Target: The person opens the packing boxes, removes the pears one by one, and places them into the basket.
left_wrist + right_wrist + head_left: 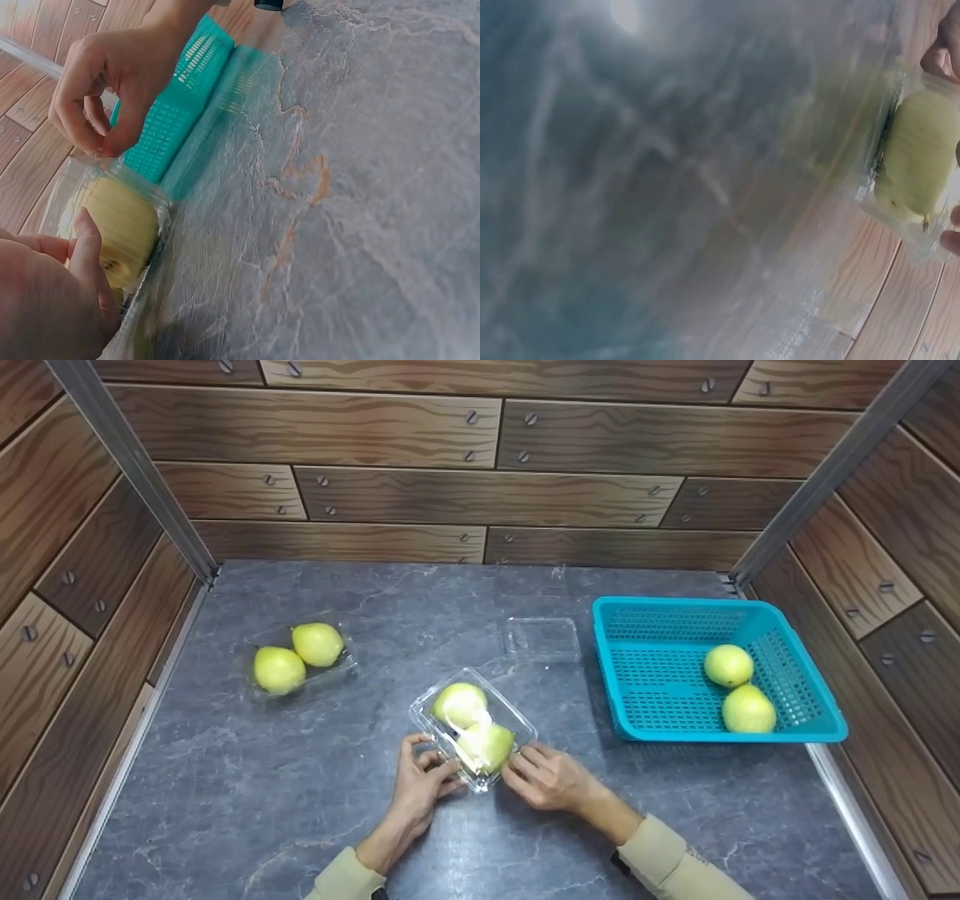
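Note:
A clear plastic clamshell box [504,702] lies at an angle on the table in the head view, with two yellow-green pears [456,699] inside and bright glare across its top. My left hand [421,786] holds the box's near left side; in the left wrist view its thumb [88,244] lies against the plastic beside a pear. On the opposite side, my right hand [551,780] pinches the near right edge between thumb and fingers, also visible in the left wrist view. The right wrist view catches only part of the box [900,217] and some fingers at the frame's edge.
To the left, two more pears [318,645] sit in another clear box [349,660]. An empty clear box [541,639] lies behind, left of a blue plastic basket [611,690] holding two pears [748,709]. Wood-patterned walls [390,495] enclose the grey marbled table [300,795].

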The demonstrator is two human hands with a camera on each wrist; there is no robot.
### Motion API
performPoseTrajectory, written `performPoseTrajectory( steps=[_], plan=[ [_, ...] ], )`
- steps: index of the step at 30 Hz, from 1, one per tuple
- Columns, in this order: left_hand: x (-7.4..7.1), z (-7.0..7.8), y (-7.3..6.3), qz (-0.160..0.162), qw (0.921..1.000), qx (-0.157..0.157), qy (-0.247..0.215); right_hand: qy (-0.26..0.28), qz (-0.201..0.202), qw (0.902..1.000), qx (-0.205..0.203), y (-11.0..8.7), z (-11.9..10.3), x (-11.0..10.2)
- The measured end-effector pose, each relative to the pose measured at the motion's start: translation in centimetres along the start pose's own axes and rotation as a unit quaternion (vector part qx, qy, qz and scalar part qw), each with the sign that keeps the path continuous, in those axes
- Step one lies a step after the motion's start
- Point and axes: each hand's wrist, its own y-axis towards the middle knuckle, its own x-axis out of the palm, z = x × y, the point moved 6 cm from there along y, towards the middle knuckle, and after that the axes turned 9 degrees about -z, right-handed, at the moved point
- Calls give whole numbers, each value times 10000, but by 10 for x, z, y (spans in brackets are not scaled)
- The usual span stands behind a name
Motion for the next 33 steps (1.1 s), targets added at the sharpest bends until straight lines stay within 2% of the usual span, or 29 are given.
performPoseTrajectory(
  steps=[8,13,20,26,33],
  plan=[
    [-2,0,3,-187,9998,-32,-108,45,-49,10000,43,1,-2,0],
    [-2,1,4,-209,9997,-20,-79,-36,-95,9999,-112,0,-2,1],
    [-4,2,4,-219,9997,-3,99,-3,99,9994,-329,0,-3,-1],
    [-4,3,3,-233,9996,-9,151,102,373,9986,-371,2,-4,-5],
    [-7,7,3,-249,9996,-21,105,139,494,9981,-341,5,-5,-6]
  ],
)
